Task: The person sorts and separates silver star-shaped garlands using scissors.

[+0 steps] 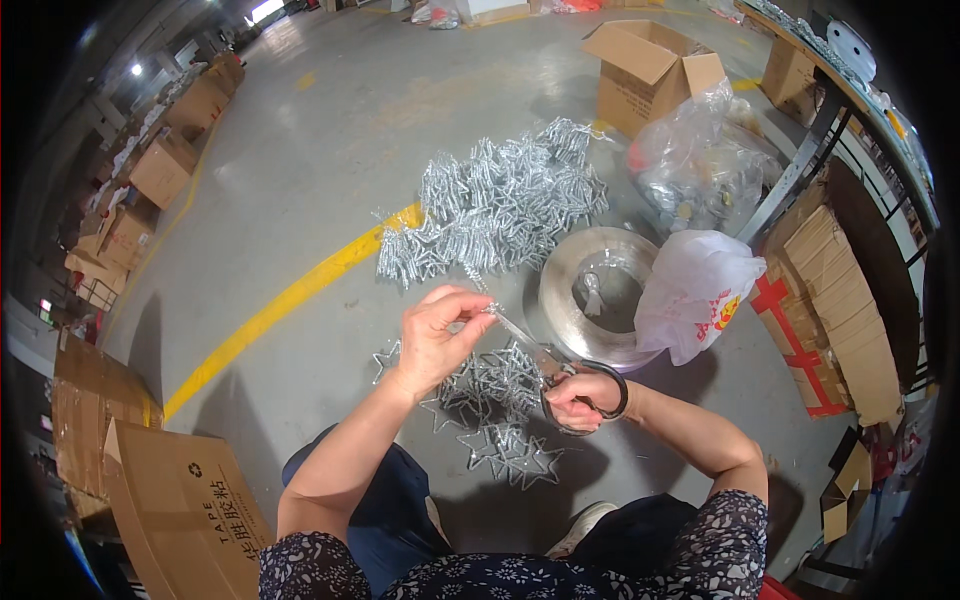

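Pinching a silver strand (477, 283) between thumb and fingers of the left hand (436, 335), grip narrow; holding scissors (548, 362) in the right hand (576, 400), closed around the dark handle loops, exact finger placement hard to tell. Aiming blades up and leftward, tips at or just beside the left fingertips; cannot tell whether parted or touching the strand. Looks part-way along, judging by two groups of silver work on the floor (350, 120): beyond the hands, a large dense heap (500, 195), lying partly over a yellow line (300, 284); nearer the body, a smaller, looser cluster of star shapes (512, 455) with open outlines. Would judge the strand uncut, apparently running from the near edge of the heap to the pinch; cannot sort finished pieces from waiting ones, nor count either. Placing the strand relative to the hands: held at the left fingertips, just above the scissor tips, leading away toward the heap; well apart from the right hand, met, if at all, only by the blades. Finding the star cluster lower down, between and beneath the hands, apparently untouched by both. Noting also a clear coil (557, 295) just beyond the right hand, beside a white plastic bag (700, 290).
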Available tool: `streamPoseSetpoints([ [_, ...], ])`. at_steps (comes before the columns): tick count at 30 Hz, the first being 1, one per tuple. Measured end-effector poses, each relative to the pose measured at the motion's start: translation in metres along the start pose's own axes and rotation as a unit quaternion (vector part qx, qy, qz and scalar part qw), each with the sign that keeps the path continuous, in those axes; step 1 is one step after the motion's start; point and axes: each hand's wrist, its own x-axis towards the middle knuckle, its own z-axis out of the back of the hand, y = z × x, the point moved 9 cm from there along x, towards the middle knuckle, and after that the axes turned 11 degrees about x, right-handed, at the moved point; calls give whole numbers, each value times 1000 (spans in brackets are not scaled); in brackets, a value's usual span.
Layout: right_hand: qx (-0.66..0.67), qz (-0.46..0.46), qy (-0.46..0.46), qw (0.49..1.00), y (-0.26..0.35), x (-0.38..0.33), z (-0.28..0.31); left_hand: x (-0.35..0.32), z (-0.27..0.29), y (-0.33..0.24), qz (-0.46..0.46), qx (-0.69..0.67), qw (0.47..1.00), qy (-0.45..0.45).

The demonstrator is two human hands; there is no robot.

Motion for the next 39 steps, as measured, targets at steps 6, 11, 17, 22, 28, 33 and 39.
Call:
streamPoseSetpoints([
  [6, 8, 5, -124, 992, 10, -6, 22, 11, 12, 5, -71, 209, 975, -2],
  [11, -296, 205, -299, 884, 79, -29, 41, -6, -28, 41, 227, -237, 930, 166],
  [17, -291, 247, -244, 892, 108, -6, 7, -22, -57, 31, 279, -281, 873, 284],
  [22, -317, 270, -253, 873, 106, -3, 2, -27, -63, 26, 288, -270, 860, 324],
  [28, -315, 217, -302, 873, 101, -4, 10, -28, -61, 30, 306, -286, 854, 309],
  [33, -463, 251, -335, 781, 109, -9, 13, -33, -64, 29, 309, -279, 852, 317],
  [39, -591, 346, -284, 671, 126, -12, -10, -33, -74, 19, 271, -282, 856, 337],
])
